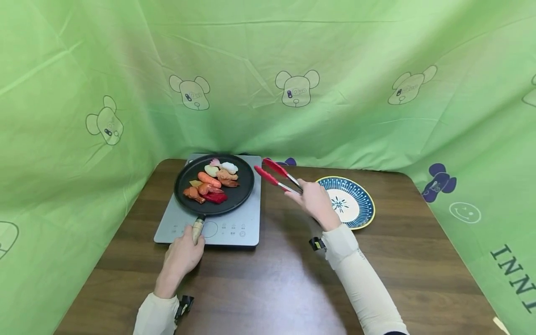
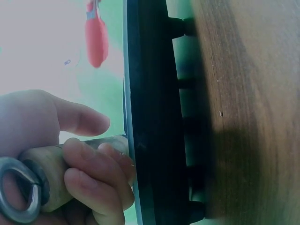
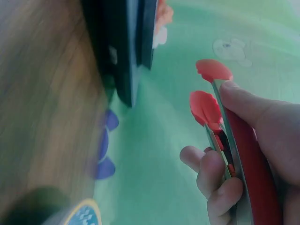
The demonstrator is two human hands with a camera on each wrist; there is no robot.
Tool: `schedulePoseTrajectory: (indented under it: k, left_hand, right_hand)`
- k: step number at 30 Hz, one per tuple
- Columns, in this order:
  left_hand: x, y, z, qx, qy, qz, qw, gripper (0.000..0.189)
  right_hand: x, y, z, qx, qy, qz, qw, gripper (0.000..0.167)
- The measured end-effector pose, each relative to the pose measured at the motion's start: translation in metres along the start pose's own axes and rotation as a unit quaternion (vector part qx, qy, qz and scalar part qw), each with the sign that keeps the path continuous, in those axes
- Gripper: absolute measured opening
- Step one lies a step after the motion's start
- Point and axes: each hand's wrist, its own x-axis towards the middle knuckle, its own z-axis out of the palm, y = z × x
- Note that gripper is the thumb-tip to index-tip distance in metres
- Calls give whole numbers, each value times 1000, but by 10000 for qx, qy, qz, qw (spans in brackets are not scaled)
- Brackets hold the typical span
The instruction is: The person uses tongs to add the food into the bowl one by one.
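My left hand (image 1: pixel 184 253) grips the wooden handle (image 1: pixel 197 229) of a black frying pan (image 1: pixel 238 200). In the left wrist view the fingers curl round that handle, which ends in a metal ring (image 2: pixel 21 190). Several food pieces lie in the pan, among them an orange sausage-like piece (image 1: pixel 209 179), a dark red piece (image 1: pixel 215 197) and a white piece (image 1: pixel 229 168). My right hand (image 1: pixel 316 202) holds red-tipped tongs (image 1: pixel 272 174) above the table, right of the pan. Their tips stand apart with nothing between them.
Under the pan is a grey induction cooker (image 1: pixel 247 223). A blue-and-white plate with a yellow rim (image 1: pixel 364 209) sits on the wooden table (image 1: pixel 284 279), partly behind the right hand. Green cloth (image 1: pixel 251 60) hangs behind and along both sides.
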Motion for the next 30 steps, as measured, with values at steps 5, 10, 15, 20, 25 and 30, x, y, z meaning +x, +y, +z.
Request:
schedulePoseTrajectory:
  k: [5, 10, 15, 20, 25, 30]
  left_hand:
    - [0, 0, 0, 25, 3, -2, 10000, 49]
    - [0, 0, -1, 38, -1, -8, 10000, 48]
    - [0, 0, -2, 22, 21, 11, 10000, 47]
    - [0, 0, -1, -4, 31, 35, 10000, 46]
    - [-1, 0, 0, -11, 46, 48, 10000, 46]
    - [-2, 1, -1, -17, 67, 83, 9999, 45]
  right_hand:
    - [-18, 20, -6, -62, 116, 288, 9995, 40]
    - [-37, 38, -12, -187, 394, 512, 9977, 42]
    - [-53, 55, -18, -293, 532, 713, 9956, 44]
    - [-69, 72, -24, -256, 408, 1035, 9935, 54]
    - [-85, 85, -33, -238, 305, 1476, 9883, 71]
    - [-99, 96, -39, -383, 191, 1744, 9837, 76]
